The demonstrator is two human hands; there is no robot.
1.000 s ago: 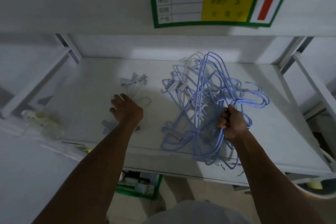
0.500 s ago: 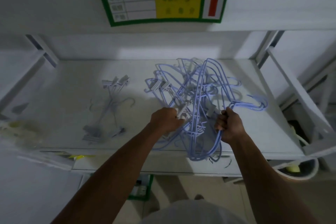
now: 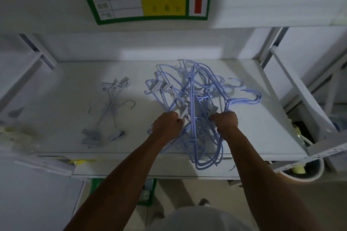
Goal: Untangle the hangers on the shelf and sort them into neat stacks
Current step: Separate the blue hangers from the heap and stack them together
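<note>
Left grip (image 3: 166, 127) quits clip-hanger stack (image 3: 110, 110) & now clenches blue hanger tangle (image 3: 197, 95), as does right grip (image 3: 225, 121): 2-handed untangling prob. resumes.

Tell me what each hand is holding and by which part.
Both hold the tangled blue hangers. The left hand grips a pale clip end at the tangle's near left; the right hand grips several wire bars on its near right.
</note>
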